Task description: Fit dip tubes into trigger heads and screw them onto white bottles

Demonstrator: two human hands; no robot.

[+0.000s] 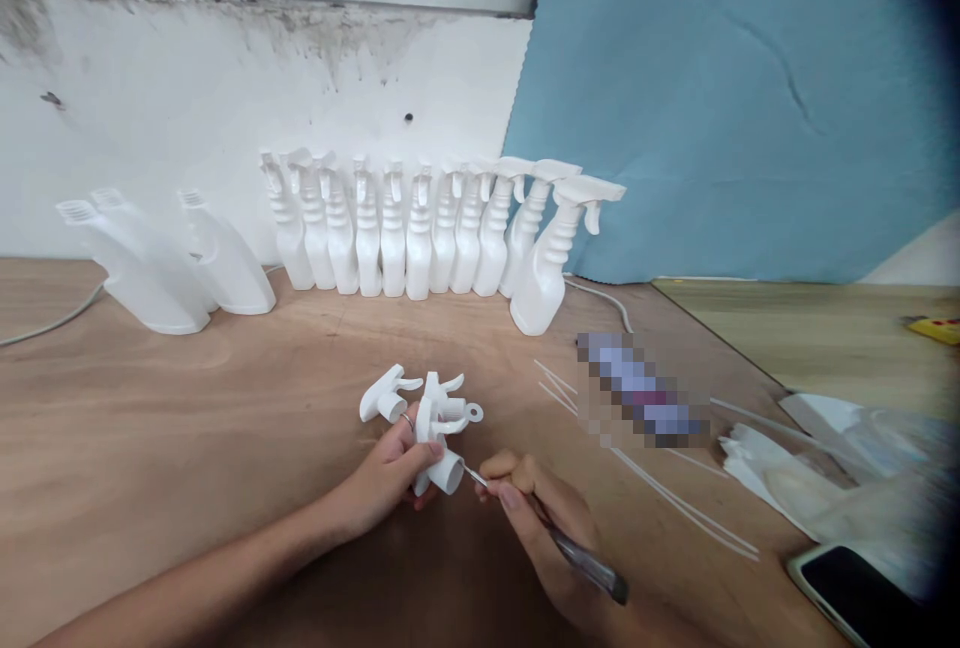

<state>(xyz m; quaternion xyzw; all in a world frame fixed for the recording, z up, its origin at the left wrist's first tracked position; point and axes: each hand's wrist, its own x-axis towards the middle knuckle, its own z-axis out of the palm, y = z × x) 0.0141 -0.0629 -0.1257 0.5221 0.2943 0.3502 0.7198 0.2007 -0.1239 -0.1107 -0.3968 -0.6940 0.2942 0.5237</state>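
Observation:
My left hand point(390, 476) is closed around a white trigger spray head point(445, 471), its round collar turned to the right. In my right hand point(546, 516) is a slim tool with a dark handle point(589, 563), held like a pen. Its thin metal tip point(472, 474) points at the collar's open end; whether it touches is too small to tell. More white spray-head parts lie just beyond my left fingers, one loose trigger head point(388, 396) at the left and others partly overlapping the held one.
A row of white spray bottles point(418, 253) stands along the wall. Several headless bottles point(232, 263) are at the left. Thin clear tubes point(675, 498), a pixelated purplish item point(637, 388), plastic bags point(780, 488) and a phone point(862, 588) lie to the right.

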